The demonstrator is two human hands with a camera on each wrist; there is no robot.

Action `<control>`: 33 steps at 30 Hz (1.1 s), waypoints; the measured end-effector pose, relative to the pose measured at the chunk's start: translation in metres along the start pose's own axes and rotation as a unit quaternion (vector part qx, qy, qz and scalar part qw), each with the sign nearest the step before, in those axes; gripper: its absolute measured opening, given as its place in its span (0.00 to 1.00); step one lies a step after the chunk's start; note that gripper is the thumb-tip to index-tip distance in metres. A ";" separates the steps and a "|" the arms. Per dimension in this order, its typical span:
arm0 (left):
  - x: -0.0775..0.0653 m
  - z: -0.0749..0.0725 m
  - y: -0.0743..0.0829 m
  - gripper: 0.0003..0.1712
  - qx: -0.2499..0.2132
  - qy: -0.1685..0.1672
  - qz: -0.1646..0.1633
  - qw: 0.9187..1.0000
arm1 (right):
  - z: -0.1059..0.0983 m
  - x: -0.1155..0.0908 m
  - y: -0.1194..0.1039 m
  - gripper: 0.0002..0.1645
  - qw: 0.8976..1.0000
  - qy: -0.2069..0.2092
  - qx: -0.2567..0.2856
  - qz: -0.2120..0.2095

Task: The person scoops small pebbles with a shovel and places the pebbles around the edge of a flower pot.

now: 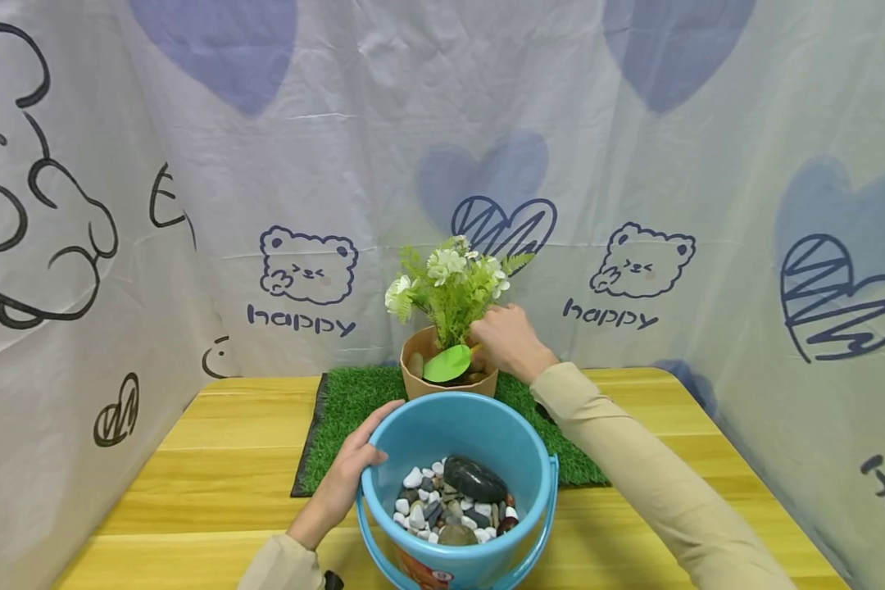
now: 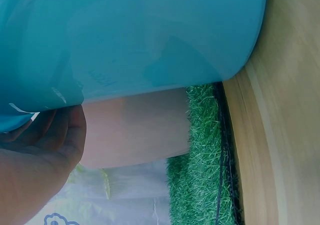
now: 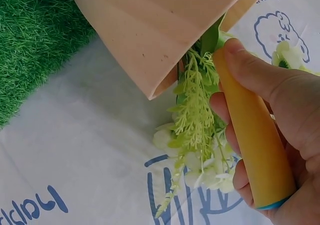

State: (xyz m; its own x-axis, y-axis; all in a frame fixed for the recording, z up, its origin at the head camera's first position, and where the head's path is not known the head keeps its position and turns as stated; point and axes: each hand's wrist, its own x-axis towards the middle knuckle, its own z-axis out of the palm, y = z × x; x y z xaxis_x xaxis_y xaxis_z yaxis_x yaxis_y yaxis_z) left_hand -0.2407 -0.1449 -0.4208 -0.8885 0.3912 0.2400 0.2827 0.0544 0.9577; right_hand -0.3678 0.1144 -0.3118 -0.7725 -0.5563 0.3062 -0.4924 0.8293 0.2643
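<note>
My right hand [image 1: 512, 336] grips the yellow handle of a small garden trowel [image 1: 447, 364], fingers wrapped round it in the right wrist view. Its green blade lies inside the mouth of a tan flowerpot [image 1: 437, 390], over stones. White flowers with green leaves [image 1: 448, 283] stand in the pot. With my left hand [image 1: 354, 467] I hold the left rim of a light blue bucket [image 1: 457, 401], thumb over the edge and fingers outside. White, grey and brown pebbles [image 1: 431, 500] and a large black stone [image 1: 475, 478] lie at the bucket's bottom.
The pot stands on a green turf mat [image 1: 354, 426], behind the bucket, on a yellow wooden table [image 1: 221, 459]. A white curtain [image 1: 369, 164] with hearts and bears hangs behind and at both sides. The bucket's handle [image 1: 542, 537] hangs down at its front.
</note>
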 end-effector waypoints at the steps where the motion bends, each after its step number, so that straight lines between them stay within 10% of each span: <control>1: 0.000 0.000 0.000 0.40 0.000 0.001 -0.001 1.000 | -0.001 0.000 0.001 0.09 1.000 -0.001 0.001 0.003; 33: 0.000 -0.001 0.001 0.40 0.003 0.000 0.002 1.000 | 0.002 -0.027 0.020 0.16 0.992 -0.032 0.113 0.046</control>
State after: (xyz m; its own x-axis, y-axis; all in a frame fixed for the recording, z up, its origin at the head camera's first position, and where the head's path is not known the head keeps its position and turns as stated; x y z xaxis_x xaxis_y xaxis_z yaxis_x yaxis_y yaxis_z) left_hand -0.2411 -0.1456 -0.4198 -0.8868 0.3920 0.2447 0.2892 0.0579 0.9555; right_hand -0.3580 0.1458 -0.3168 -0.8382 -0.4797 0.2595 -0.4909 0.8709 0.0240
